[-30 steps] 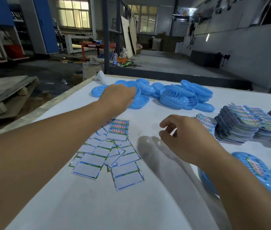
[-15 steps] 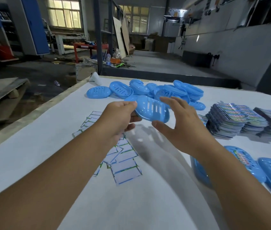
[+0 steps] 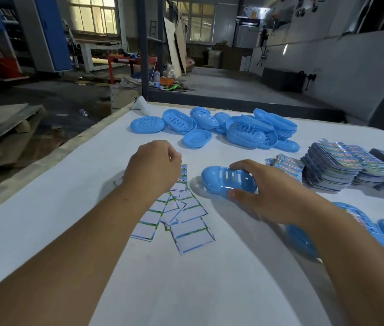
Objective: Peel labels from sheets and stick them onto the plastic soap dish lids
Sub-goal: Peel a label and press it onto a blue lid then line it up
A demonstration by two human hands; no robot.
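My right hand [image 3: 271, 196] grips a blue slotted soap dish lid [image 3: 221, 178] by its right end, thumb on the near rim and fingers over the far rim, low over the white table [image 3: 186, 278]. My left hand [image 3: 153, 165] hovers knuckles-up with curled fingers over a printed label sheet [image 3: 183, 176] that peeks out beside it. Its fingertips are hidden, so whether they pinch a label is unclear. A pile of unlabelled blue lids [image 3: 240, 130] lies at the back of the table.
Peeled white backing sheets [image 3: 186, 222] lie scattered under my left forearm. Stacks of printed label sheets [image 3: 341, 168] stand at the right. Lids with labels on them [image 3: 365, 224] lie at the right edge behind my right arm. The table's left edge [image 3: 52, 158] runs diagonally.
My left hand lifted a lid from the back pile and passed it to my right hand. My right hand has brought it down near the table; my left hand has moved over the label sheet.
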